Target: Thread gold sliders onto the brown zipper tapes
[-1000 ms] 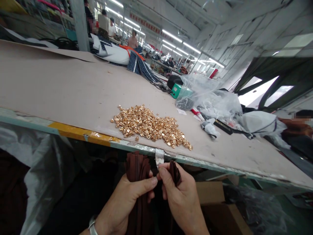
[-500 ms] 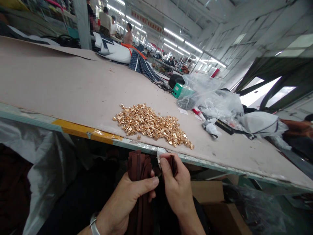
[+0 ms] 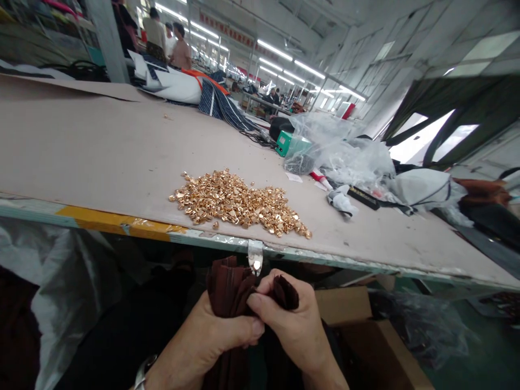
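Below the table's front edge, my left hand (image 3: 211,341) is closed around a bundle of dark brown zipper strips (image 3: 227,284) held upright. My right hand (image 3: 290,325) is closed on the end of one brown strip (image 3: 284,290), its thumb pressed against the left hand's fingers. A small shiny metal clip (image 3: 255,257) hangs from the table edge just above both hands. A heap of small gold metal pieces (image 3: 239,203) lies on the brown table top (image 3: 101,146) a little beyond the edge.
Clear plastic bags (image 3: 345,157), a green box (image 3: 288,143) and white fabric (image 3: 426,187) lie at the table's right. Striped cloth (image 3: 223,105) lies farther back. A cardboard box (image 3: 361,325) stands under the table at right, white plastic sheeting (image 3: 69,292) at left. People stand far off.
My right hand has dropped from the clip at the table edge down onto my left hand, bringing the brown strip end with it. The view has shifted slightly left.
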Available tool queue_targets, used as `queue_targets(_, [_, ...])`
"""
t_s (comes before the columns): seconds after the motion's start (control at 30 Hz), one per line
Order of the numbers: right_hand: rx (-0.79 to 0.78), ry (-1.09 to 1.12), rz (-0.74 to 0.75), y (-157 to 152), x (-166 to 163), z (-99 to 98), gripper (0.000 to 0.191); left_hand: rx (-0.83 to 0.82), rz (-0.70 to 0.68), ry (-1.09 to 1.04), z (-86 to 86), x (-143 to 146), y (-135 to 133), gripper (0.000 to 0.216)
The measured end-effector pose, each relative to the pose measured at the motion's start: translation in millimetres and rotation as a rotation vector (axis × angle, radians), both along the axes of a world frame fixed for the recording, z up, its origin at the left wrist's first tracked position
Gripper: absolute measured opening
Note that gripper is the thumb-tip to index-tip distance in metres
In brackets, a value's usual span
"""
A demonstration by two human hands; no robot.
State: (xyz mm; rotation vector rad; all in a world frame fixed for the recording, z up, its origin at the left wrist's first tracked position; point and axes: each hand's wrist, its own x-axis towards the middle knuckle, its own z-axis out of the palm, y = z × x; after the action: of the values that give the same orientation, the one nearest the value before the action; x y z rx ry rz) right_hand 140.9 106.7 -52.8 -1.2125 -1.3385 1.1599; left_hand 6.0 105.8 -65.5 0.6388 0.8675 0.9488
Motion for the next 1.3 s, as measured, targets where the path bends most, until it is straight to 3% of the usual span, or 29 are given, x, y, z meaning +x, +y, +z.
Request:
queue_targets(0.17, [0.009, 0.173, 0.029, 1.2, 7.8, -7.6, 0.024, -0.011, 0.046, -0.067, -6.0, -4.2, 1.8, 0.026])
queue_targets(0.3, [-0.082, 0.253, -0.027, 0.7, 12.2, -15.5, 0.021, -0.077, 0.169, -0.066, -11.4, -7.2, 5.3, 0.027])
queue_targets(0.53, [0.034, -0.040, -0.041, -4.0, 7.8, -13.7, 0.016, 0.055, 0.130, -0.022, -14.6, -3.1, 6.4, 0.022])
queue_targets(0.6, [0.131, -0.155, -0.040, -6.0, 7.2, -13.8, 0.014, 0.053, 0.159, 0.014, -16.5, -2.3, 5.7, 0.021])
queue_targets(0.7, [0.456, -0.316, -0.011, -8.5, 8.7, -15.6, 0.005, -0.025, 0.181, -0.007, -18.1, -2.3, 5.2, 0.024])
queue_targets(0.8, [0.698, -0.353, 0.065, -9.8, 10.9, -18.4, 0.020, -0.155, 0.172, -0.075, -15.8, -2.2, 5.3, 0.025])
queue_targets(0.87, [0.636, -0.315, 0.014, -9.9, 11.3, -19.9, 0.019, -0.206, 0.169, -0.082, -13.0, -1.5, 5.0, 0.027])
queue_targets(1.0, [0.303, -0.150, -0.104, -8.5, 7.3, -18.4, 0.001, -0.149, 0.114, -0.082, -8.9, -0.2, 3.6, 0.030])
queue_targets(1.07, [0.197, -0.060, -0.070, -7.2, 3.9, -16.2, 0.010, -0.134, 0.099, -0.097, -8.6, 0.0, 3.4, 0.030])
queue_targets(1.2, [0.186, 0.030, -0.050, -4.9, 0.6, -18.2, 0.019, -0.144, 0.113, -0.100, -9.7, 0.1, 3.8, 0.030])
queue_targets(1.3, [0.271, 0.000, -0.061, -4.7, 0.8, -24.1, 0.015, -0.150, 0.104, -0.112, -8.9, 0.3, 4.2, 0.031])
